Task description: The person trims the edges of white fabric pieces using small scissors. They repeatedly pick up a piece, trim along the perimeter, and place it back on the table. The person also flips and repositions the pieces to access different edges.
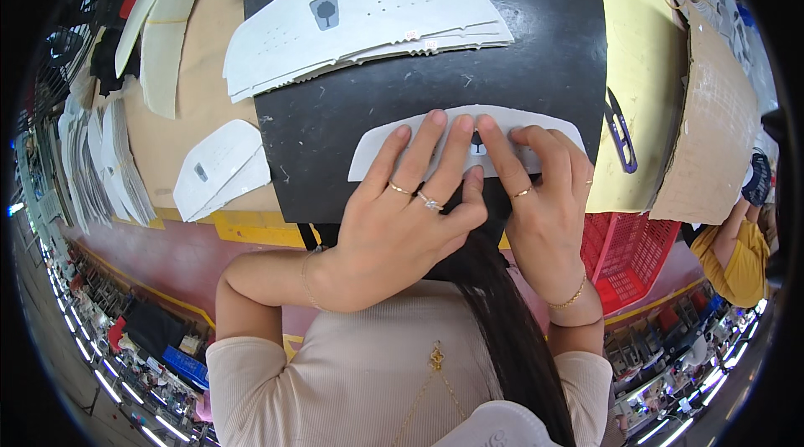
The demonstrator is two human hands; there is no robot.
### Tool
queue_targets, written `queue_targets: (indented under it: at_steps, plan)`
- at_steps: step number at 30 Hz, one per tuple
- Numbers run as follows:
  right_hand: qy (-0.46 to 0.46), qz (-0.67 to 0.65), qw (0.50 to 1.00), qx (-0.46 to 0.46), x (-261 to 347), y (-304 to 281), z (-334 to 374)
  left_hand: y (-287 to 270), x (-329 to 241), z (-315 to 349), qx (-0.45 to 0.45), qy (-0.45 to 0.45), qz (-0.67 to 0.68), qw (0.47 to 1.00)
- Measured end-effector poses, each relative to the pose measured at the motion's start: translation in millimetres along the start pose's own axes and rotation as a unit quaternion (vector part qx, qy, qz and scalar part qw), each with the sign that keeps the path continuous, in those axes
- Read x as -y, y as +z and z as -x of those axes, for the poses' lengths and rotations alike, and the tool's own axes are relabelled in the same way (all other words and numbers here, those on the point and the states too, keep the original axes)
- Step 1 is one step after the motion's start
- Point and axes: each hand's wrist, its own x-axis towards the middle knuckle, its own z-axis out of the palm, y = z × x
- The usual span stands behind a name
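Observation:
A white, curved flat panel (pixel 368 148) lies on the black mat at its near edge. Both hands rest on it. My left hand (pixel 410 208) has its fingers stretched across the panel's middle, with the thumb bent toward the other hand. On the right part, my right hand (pixel 544 196) lays its index finger down beside a small dark emblem (pixel 478 144); its other fingers are bent on the panel. The fingertips of both hands nearly meet around that emblem, which they partly cover. Farther off sits a stack of similar white panels (pixel 419 7), the top one bearing a grey tree-shaped patch (pixel 325 11).
Smaller white pieces (pixel 219 169) lie left of the black mat (pixel 536 70). Blue-handled thread snips (pixel 621 139) rest on a yellow sheet (pixel 645 53) at right, beside cardboard (pixel 712 129). A red basket (pixel 624 258) stands below the table. Another person's yellow sleeve (pixel 741 258) shows far right.

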Motion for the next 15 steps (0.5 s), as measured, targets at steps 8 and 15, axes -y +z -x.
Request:
queue_targets:
  at_steps: [8,15]
  plan:
    - [-0.019,-0.014,0.999,0.025,-2,-5,20,2,8,12,0.028,-0.007,0.037,0.999]
    - [-0.036,-0.046,0.998,0.014,-17,-4,20,-4,10,12,0.068,0.002,0.034,0.997]
